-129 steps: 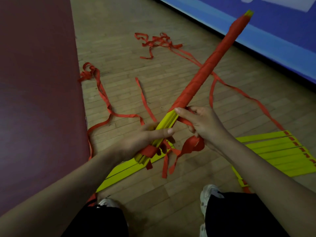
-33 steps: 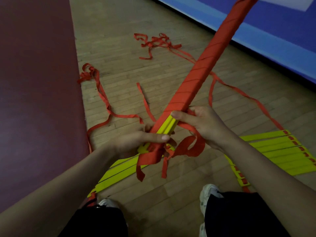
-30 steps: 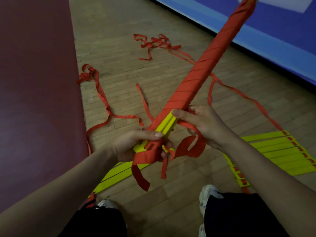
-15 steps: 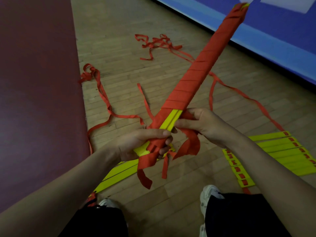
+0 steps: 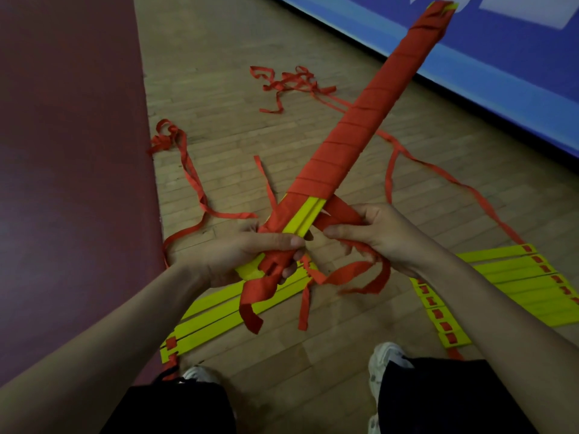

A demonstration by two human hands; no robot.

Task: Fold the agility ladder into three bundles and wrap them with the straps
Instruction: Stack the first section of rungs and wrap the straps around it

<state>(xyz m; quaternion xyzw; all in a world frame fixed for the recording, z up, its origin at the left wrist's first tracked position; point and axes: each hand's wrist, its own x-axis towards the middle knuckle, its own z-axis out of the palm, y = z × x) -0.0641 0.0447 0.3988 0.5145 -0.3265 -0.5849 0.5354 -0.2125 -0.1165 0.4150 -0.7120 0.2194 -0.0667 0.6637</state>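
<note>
A long bundle (image 5: 360,126) of yellow ladder rungs, wound in red strap over most of its length, slants up from my hands to the upper right. Near its lower end a short stretch of yellow rungs (image 5: 305,213) shows bare. My left hand (image 5: 247,255) grips that lower end, thumb laid across it. My right hand (image 5: 372,233) holds the red strap (image 5: 340,214) just right of the bundle, with a loop (image 5: 360,277) of it hanging below. Loose strap ends dangle under my left hand.
Two flat groups of yellow rungs lie on the wooden floor, one under my left hand (image 5: 225,314), one at right (image 5: 507,289). Loose red straps (image 5: 288,83) trail over the boards. A dark red mat (image 5: 69,183) borders the left, a blue mat (image 5: 513,67) the upper right.
The red winding has crept further down the bundle, leaving less yellow bare. My right hand has carried the strap round and now sits lower, close beside my left hand.
</note>
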